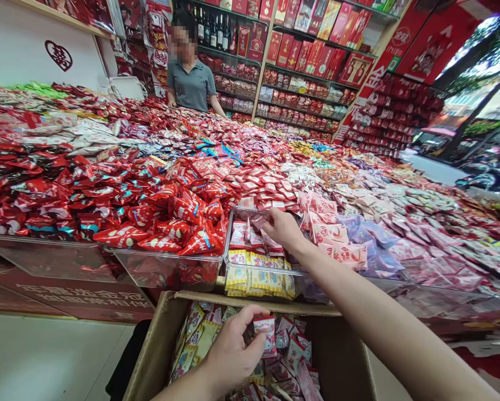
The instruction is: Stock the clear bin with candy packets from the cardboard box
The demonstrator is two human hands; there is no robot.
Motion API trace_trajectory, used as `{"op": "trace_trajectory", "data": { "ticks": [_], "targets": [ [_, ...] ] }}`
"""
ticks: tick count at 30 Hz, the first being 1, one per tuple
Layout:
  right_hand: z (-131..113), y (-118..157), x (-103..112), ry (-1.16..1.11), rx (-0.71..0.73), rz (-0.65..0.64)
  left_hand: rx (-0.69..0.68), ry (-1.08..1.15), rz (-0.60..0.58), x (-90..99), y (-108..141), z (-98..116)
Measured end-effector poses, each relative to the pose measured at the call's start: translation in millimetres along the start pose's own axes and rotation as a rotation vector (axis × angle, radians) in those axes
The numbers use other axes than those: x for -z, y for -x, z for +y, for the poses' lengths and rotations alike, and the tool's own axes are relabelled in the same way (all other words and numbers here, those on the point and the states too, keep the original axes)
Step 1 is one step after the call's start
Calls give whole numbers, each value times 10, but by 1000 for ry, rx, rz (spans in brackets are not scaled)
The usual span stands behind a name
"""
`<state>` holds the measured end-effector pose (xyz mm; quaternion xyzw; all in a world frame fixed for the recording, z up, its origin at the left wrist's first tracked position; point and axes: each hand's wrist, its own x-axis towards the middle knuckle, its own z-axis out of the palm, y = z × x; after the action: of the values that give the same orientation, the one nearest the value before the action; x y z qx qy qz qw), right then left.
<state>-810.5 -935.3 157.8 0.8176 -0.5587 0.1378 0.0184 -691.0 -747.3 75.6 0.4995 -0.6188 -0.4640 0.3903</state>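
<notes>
My left hand [237, 345] is closed on a small pink and white candy packet [265, 336] with red edges, held over an open cardboard box [149, 345]. Inside the box lie loose yellow packets [191, 345] and pink ones [294, 353]. My right hand [281, 228] reaches into a clear plastic bin [228, 245], its fingers bent around a pinkish packet [258, 221] that they partly hide. Yellow packets [270, 273] line the front of this bin, with pink and white packets [239, 231] behind them.
Red snack bags [187, 217] heap up in the bin to the left. Pink packets [337, 239] and purple packets [370, 239] fill the right side. A person [193, 83] stands behind the display, before shelves of red boxes [304, 55]. A cardboard flap edges the box.
</notes>
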Motion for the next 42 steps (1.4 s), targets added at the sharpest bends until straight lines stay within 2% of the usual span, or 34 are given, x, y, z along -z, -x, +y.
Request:
{"op": "trace_trajectory", "data": {
  "ticks": [4, 9, 11, 14, 18, 21, 25, 35, 37, 39, 42],
  "targets": [
    [18, 23, 40, 146, -13, 8, 4, -3, -9, 2, 3, -1],
    [88, 41, -70, 225, 81, -357, 32, 17, -20, 10, 2, 22],
    [119, 45, -121, 238, 72, -431, 43, 27, -24, 10, -1, 30],
    [134, 55, -144, 251, 46, -464, 30, 33, -24, 5, -3, 26],
    [107, 63, -111, 252, 22, -381, 19, 18, -21, -3, 7, 1],
    [80, 47, -119, 187, 113, -309, 0, 4, -15, -3, 21, -11],
    [41, 12, -169, 99, 216, -343, -27, -16, -25, 7, 32, -7],
    [24, -21, -135, 76, 168, -310, -46, -73, -65, 69, 47, 76],
    [-15, -34, -99, 54, 231, -236, -57, -102, -75, 69, 41, 68],
    [-85, -53, -65, 34, 353, -155, -65, -121, -88, 64, 33, 53],
    [-208, -79, -54, 67, 533, -168, -64, -138, -99, 60, 21, 37]
  ]
}}
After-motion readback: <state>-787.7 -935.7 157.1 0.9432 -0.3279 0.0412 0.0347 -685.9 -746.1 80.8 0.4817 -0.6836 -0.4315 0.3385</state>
